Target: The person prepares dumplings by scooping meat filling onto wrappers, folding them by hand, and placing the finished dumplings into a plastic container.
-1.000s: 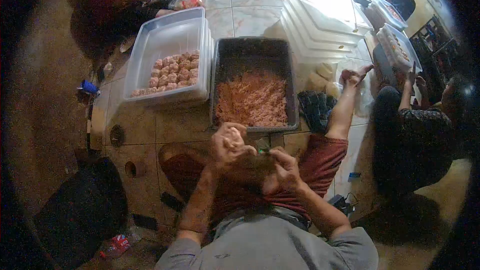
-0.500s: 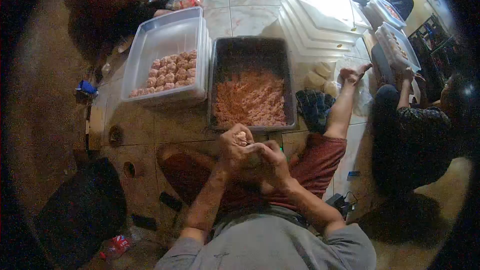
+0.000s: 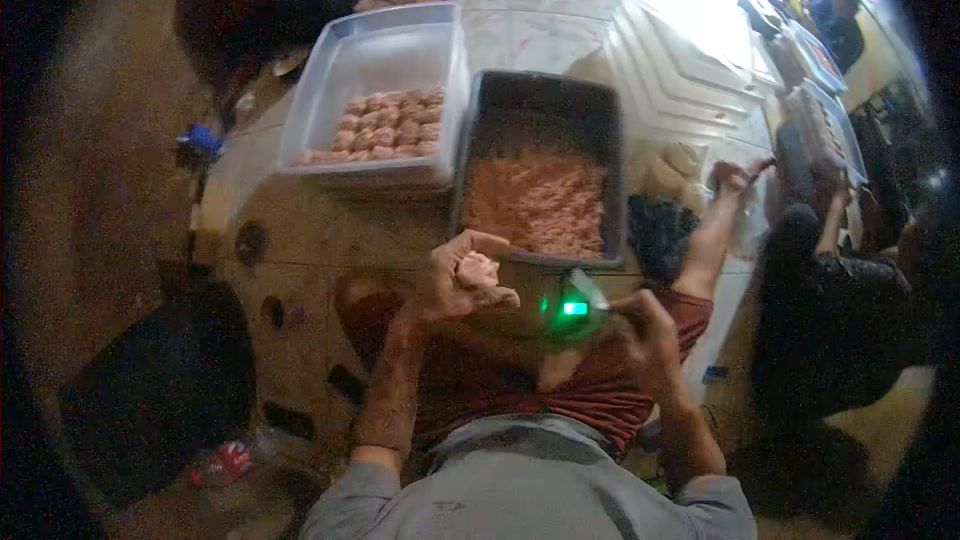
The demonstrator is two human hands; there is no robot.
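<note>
My left hand [image 3: 440,283] curls around a lump of pinkish minced meat [image 3: 477,270], thumb and forefinger reaching past its right side. Off to the right, my right hand [image 3: 650,333] has its fingers bent together, blurred by motion. A pale, flat piece [image 3: 588,288] shows by its fingertips; its kind and whether it is gripped are unclear. Below that piece glows a small green display [image 3: 574,309] on a dark device. Just ahead of my hands is a dark tub [image 3: 545,85], its near part filled with loose minced meat [image 3: 540,202].
Left of the tub, a clear plastic box [image 3: 330,50] holds rows of meatballs [image 3: 390,125]. Stacked white lids or trays [image 3: 680,60] stand at the back right. Another person [image 3: 830,310] sits at the right, and one [image 3: 265,0] at the back left. A bottle [image 3: 225,463] lies on the floor.
My hands have come apart: the right moved right and slightly down, the left keeps the meat lump. The green display is now uncovered. The view has shifted, moving the tubs rightward.
</note>
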